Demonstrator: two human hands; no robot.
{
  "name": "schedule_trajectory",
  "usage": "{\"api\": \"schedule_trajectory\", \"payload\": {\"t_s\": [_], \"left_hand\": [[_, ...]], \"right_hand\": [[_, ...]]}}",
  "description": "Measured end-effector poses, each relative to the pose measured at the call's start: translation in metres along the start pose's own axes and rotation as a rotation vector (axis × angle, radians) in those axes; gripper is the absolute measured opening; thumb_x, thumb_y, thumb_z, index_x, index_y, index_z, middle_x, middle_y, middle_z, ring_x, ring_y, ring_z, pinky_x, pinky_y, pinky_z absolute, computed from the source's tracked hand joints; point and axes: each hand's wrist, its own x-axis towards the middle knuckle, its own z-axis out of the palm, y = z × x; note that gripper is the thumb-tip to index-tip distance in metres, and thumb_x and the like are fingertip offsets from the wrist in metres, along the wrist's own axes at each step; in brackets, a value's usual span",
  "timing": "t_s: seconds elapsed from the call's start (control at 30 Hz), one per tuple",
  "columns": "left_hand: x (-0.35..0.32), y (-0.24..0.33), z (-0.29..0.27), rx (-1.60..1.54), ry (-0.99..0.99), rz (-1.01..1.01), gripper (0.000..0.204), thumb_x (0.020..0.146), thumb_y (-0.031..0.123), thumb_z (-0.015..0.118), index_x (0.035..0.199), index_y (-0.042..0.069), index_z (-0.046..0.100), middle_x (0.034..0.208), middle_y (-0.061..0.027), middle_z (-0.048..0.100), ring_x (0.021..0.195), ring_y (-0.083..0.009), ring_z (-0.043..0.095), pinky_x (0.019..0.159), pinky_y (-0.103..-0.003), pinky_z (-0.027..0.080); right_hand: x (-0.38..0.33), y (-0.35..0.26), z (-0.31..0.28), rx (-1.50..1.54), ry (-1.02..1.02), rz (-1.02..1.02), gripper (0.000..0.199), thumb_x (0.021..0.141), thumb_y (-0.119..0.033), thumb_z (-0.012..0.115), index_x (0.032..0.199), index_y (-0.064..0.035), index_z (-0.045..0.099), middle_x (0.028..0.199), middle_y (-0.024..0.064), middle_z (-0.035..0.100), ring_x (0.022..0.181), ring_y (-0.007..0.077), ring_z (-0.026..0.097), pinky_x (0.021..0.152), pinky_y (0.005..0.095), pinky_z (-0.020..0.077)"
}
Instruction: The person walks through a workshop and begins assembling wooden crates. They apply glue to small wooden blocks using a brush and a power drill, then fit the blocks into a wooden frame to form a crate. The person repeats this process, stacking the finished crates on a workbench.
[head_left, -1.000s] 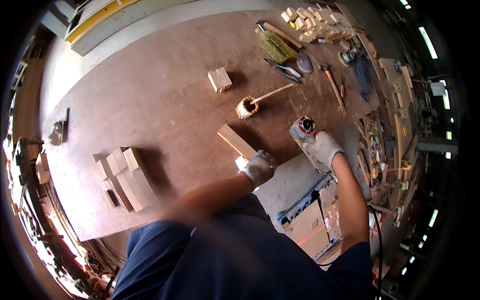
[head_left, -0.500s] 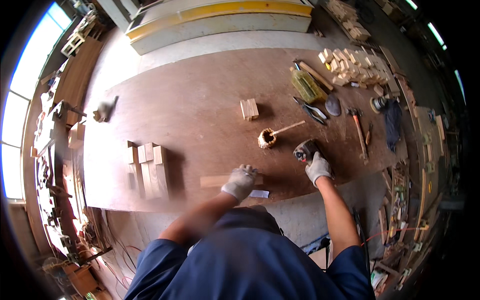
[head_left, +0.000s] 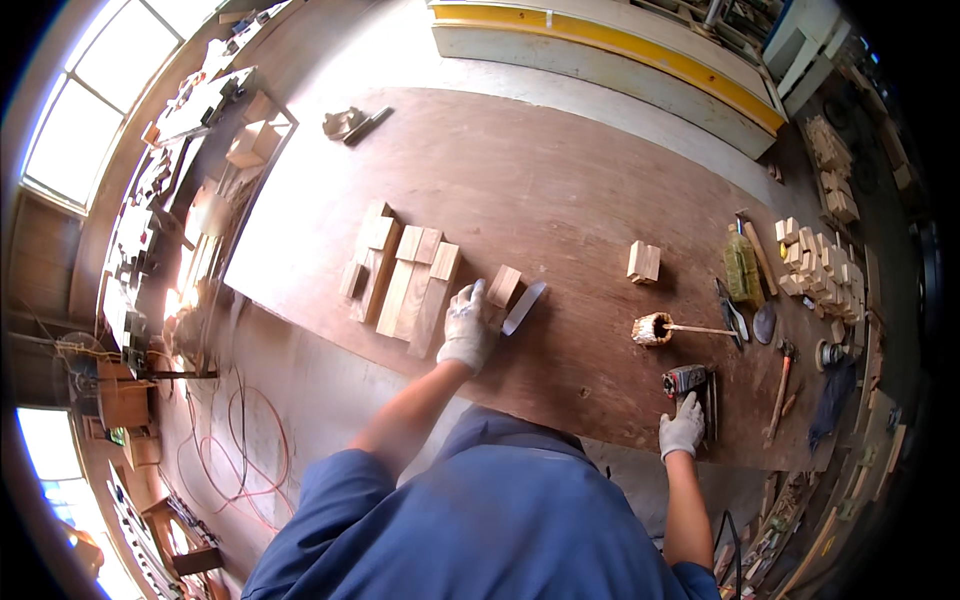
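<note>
Workpiece: a short, light-brown wooden block point(head_left: 505, 286) lies toward the table's point(head_left: 570, 180) left end, inward of the near edge. My white-gloved left hand point(head_left: 467, 325) is at its left side; I cannot tell whether the fingers close on it.

Left of this hand, just beside it, lies a group of long, light-brown wooden pieces point(head_left: 405, 285) topped with shorter blocks.

My white-gloved right hand point(head_left: 683, 428) is wrapped around a grey-and-black power tool with red trim point(head_left: 685, 380), near the near right corner.

Change: half a second ago, my left hand is well apart from the group; now it is beside it, and farther from the tool. I judge that attention shifts to the wood.

Obstruction: a flat, whitish, elongated piece point(head_left: 524, 308) lies immediately right of the block. With the group opposite, lateral clearance for my left hand appears limited.

Surroundings: a crusted, round pot with a wooden stick point(head_left: 652, 330) stands farther in from the near edge than the tool. A yellowish plastic bottle point(head_left: 741, 268) lies toward the right edge.
</note>
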Motion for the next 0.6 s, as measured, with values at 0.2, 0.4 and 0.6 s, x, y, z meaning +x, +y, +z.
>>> {"api": "schedule_trajectory", "payload": {"t_s": [0.2, 0.4, 0.6], "left_hand": [[-0.056, -0.026, -0.028, 0.023, -0.29, -0.119, 0.076, 0.094, 0.041, 0.074, 0.151, -0.002, 0.048, 0.141, -0.0266, 0.059, 0.129, -0.0429, 0.057, 0.108, -0.05, 0.048], [-0.062, -0.03, -0.037, -0.022, -0.355, -0.104, 0.076, 0.089, 0.04, 0.08, 0.147, 0.0, 0.051, 0.123, -0.0242, 0.064, 0.118, -0.0417, 0.063, 0.099, -0.05, 0.053], [-0.043, -0.023, -0.037, -0.047, -0.262, -0.219, 0.055, 0.089, 0.034, 0.079, 0.13, 0.004, 0.056, 0.113, -0.0234, 0.065, 0.11, -0.0438, 0.066, 0.092, -0.054, 0.055]], "right_hand": [[-0.027, -0.07, -0.008, 0.244, 0.047, -0.29, 0.044, 0.084, -0.021, 0.076, 0.124, -0.0091, 0.063, 0.119, 0.0194, 0.065, 0.11, 0.0411, 0.064, 0.094, 0.054, 0.0517], [-0.024, -0.204, -0.019, 0.424, -0.347, -0.449, 0.038, 0.09, -0.035, 0.071, 0.116, -0.0072, 0.072, 0.112, 0.0202, 0.073, 0.106, 0.0388, 0.071, 0.093, 0.05, 0.0559], [-0.017, -0.331, -0.051, 0.518, -0.518, -0.589, 0.045, 0.093, -0.038, 0.071, 0.123, -0.0052, 0.072, 0.109, 0.0193, 0.077, 0.104, 0.0357, 0.074, 0.096, 0.0461, 0.0567]]}}
